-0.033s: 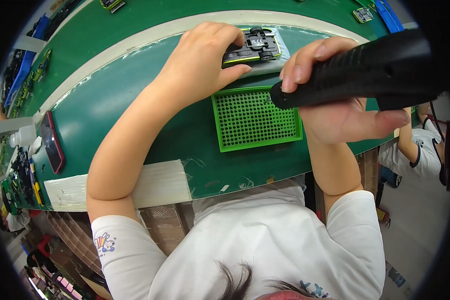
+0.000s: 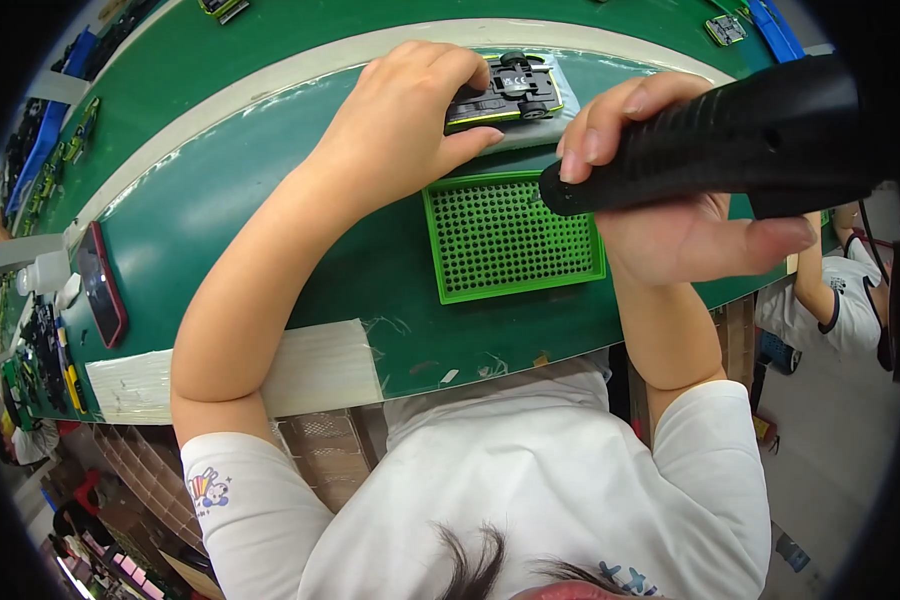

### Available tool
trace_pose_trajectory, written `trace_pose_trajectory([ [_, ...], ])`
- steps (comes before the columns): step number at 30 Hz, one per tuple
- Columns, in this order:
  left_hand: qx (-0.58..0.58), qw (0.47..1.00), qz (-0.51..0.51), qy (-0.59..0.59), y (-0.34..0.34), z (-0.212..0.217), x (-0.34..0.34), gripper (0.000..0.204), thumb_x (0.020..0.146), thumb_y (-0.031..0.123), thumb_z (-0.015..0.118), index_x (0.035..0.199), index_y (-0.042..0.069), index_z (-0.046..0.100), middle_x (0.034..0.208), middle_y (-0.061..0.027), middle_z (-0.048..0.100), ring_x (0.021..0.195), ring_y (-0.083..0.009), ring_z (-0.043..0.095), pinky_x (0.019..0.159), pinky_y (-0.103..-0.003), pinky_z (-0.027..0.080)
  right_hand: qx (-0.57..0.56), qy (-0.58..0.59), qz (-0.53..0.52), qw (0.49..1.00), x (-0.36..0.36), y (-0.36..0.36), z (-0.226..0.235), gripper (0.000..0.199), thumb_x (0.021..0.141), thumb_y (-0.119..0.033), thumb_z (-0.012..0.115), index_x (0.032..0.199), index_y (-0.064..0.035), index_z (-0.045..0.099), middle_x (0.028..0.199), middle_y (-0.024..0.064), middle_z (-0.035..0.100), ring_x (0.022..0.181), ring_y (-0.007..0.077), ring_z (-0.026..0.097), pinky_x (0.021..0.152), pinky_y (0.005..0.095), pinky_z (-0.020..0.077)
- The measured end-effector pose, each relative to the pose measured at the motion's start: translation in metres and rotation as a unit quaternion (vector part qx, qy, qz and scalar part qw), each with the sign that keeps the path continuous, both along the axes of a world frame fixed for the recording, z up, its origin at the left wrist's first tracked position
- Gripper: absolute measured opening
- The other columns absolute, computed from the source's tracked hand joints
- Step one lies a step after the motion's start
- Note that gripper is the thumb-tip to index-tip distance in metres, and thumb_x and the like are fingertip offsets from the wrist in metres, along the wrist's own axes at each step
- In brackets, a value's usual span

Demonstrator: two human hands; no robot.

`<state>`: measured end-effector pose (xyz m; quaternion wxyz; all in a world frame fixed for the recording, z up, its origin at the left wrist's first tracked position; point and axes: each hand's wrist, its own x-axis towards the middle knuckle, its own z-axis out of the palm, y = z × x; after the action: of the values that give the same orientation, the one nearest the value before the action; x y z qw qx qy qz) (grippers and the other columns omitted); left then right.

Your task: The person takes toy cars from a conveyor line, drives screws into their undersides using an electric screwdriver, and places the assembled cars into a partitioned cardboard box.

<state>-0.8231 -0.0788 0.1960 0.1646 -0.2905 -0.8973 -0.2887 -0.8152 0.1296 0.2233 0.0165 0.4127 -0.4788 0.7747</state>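
Observation:
My left hand [image 2: 400, 125] is closed on a toy car [image 2: 515, 88], its thumb along the near side and fingers over one end. The car lies upside down on a pale pad [image 2: 563, 105], its black underside and wheels facing up. My right hand [image 2: 660, 225] is wrapped round a thick black electric screwdriver [image 2: 730, 140] with a ribbed grip. It looms large, close in front of me, and its working tip cannot be made out. Below the car, a bright green tray [image 2: 515, 295] has a plate full of small holes, partly covered by the screwdriver's rounded end.
A phone [image 2: 103, 285] in a red case lies at the left of the green table [image 2: 210, 230]. Clear tape [image 2: 315, 370] covers the front edge. More toy cars [image 2: 725, 30] sit along the far belt [image 2: 330, 25]. Another person [image 2: 840, 295] is at the right.

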Motion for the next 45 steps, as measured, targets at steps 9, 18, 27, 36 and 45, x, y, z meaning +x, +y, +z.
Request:
trace_pose_trajectory([
  [9,0.012,1.0,-0.002,0.006,-0.001,-0.004,-0.002,0.035,0.073,0.022,0.078,0.096,0.003,0.06,0.095,-0.013,0.063,0.099,-0.0327,0.057,0.087,-0.041,0.045,0.014,-0.003,-0.008,1.0,-0.003,-0.006,-0.009,0.11,0.061,-0.099,0.032,0.101,0.0021,0.051,0.077,0.0143,0.057,0.062,0.0225,0.058,0.059,0.0322,0.05],
  [18,0.016,1.0,-0.002,0.01,0.0,-0.004,-0.002,0.034,0.072,0.021,0.077,0.096,0.004,0.06,0.095,-0.0124,0.063,0.099,-0.0321,0.057,0.087,-0.041,0.045,-0.041,-0.038,-0.011,0.998,0.0,-0.012,-0.019,0.111,0.06,-0.099,0.032,0.102,0.002,0.052,0.075,0.0141,0.058,0.06,0.0225,0.059,0.057,0.0318,0.0505],
  [27,0.023,1.0,-0.006,0.005,-0.001,-0.003,-0.001,0.034,0.072,0.021,0.078,0.095,0.004,0.06,0.095,-0.0111,0.064,0.1,-0.0318,0.057,0.088,-0.041,0.045,-0.01,-0.017,-0.027,0.999,0.003,-0.012,-0.014,0.113,0.059,-0.1,0.03,0.102,0.0024,0.05,0.079,0.0147,0.058,0.063,0.0224,0.058,0.058,0.0322,0.0506],
  [36,0.025,1.0,-0.004,0.007,-0.001,-0.005,-0.001,0.034,0.072,0.02,0.078,0.095,0.004,0.06,0.097,-0.0111,0.063,0.101,-0.0317,0.057,0.089,-0.041,0.045,-0.025,-0.073,-0.035,0.996,0.006,-0.014,-0.013,0.112,0.061,-0.099,0.03,0.103,0.0032,0.05,0.078,0.0149,0.057,0.063,0.0225,0.058,0.058,0.0327,0.0505],
  [45,0.022,0.999,-0.006,0.025,-0.002,-0.002,-0.002,0.037,0.072,0.017,0.078,0.098,0.002,0.057,0.107,-0.0131,0.061,0.103,-0.0334,0.056,0.09,-0.039,0.046,0.046,0.022,0.008,0.999,-0.01,-0.003,0.017,0.111,0.061,-0.099,0.032,0.104,0.0021,0.05,0.079,0.0146,0.057,0.063,0.0217,0.057,0.058,0.0319,0.0488],
])
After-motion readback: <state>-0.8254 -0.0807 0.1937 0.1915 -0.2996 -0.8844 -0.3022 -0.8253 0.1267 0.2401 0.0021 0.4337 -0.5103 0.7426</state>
